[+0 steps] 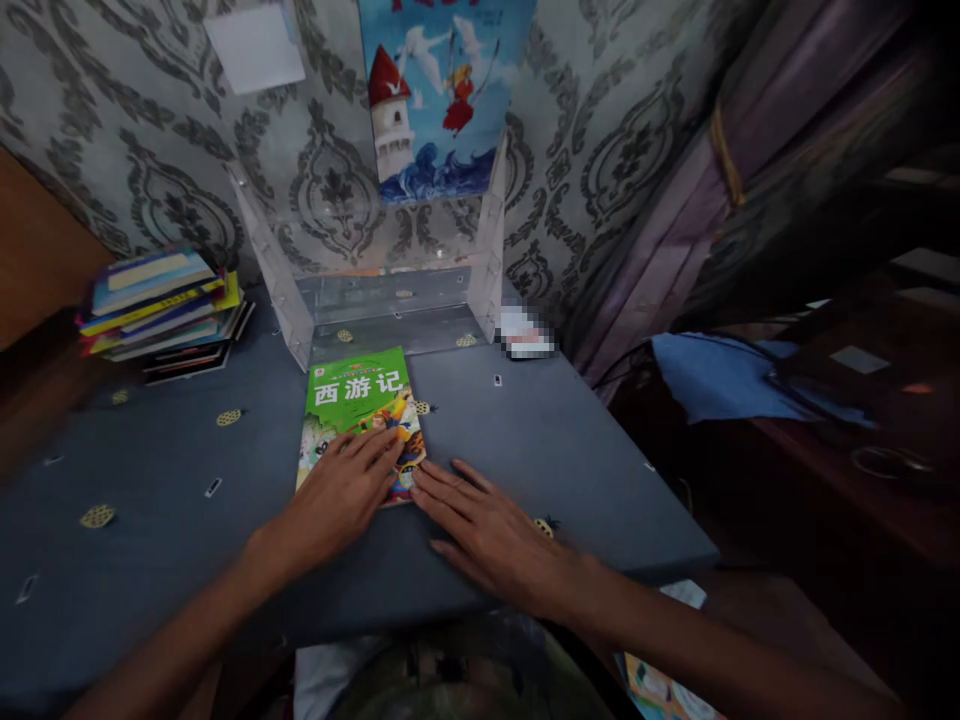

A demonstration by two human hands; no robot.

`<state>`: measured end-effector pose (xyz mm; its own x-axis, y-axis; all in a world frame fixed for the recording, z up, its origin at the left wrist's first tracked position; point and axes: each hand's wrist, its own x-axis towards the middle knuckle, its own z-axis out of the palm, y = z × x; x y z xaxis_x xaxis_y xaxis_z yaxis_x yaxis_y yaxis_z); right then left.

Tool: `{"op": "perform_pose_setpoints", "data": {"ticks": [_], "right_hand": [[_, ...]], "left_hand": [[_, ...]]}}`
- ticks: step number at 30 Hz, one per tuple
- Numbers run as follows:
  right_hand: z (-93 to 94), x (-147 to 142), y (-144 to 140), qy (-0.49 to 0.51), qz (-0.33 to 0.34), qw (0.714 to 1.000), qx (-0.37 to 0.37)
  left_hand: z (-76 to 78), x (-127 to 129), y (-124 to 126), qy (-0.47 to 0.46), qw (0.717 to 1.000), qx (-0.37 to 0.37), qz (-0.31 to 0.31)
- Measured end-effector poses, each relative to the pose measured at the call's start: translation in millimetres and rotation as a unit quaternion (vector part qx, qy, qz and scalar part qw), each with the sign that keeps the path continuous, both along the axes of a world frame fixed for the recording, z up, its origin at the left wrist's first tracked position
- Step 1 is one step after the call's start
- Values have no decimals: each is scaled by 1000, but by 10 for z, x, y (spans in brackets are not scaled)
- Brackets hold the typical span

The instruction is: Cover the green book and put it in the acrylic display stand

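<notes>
My left hand (pixel 341 495) lies flat, fingers spread, on the lower part of the green picture book (pixel 360 420); it presses, it does not pinch. My right hand (pixel 487 530) rests open, palm down, on the table (pixel 570 450), fingertips touching the book's lower right corner. The book lies face up on the grey cloth, near the front edge, just in front of the clear acrylic stand (pixel 390 300).

Risks noted: the glossy cover could slide under a flat palm and skew against the stand's base; a hard push might shift the light stand toward the wall. The book stack (pixel 161 305) at the left stands well apart. The cloth may bunch under my right palm.
</notes>
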<state>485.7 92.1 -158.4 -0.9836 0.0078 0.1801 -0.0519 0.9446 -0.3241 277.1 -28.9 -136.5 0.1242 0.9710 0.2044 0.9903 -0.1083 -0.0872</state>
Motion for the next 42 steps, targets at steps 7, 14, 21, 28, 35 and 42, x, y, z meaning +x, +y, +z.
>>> {"op": "perform_pose_setpoints", "data": {"ticks": [7,14,21,28,35,42], "right_hand": [[32,30,4,11,3,1000,-18],[43,41,0,13,-8,999,-35],[46,23,-36,14,-19,1000,-14],[54,-2,-59,9,-24,1000,1],[41,0,-45,34,-17,999,13],[61,7,-50,35,-26,999,2]], "left_hand": [[43,-424,903,26,998,-44,37],[76,-613,1277,20,996,-46,67],[-70,-446,853,-14,1000,-23,-15],[60,34,159,-43,994,-31,-91],[-43,-305,128,-77,996,-38,-19],[-258,-1223,180,-144,970,0,194]]}}
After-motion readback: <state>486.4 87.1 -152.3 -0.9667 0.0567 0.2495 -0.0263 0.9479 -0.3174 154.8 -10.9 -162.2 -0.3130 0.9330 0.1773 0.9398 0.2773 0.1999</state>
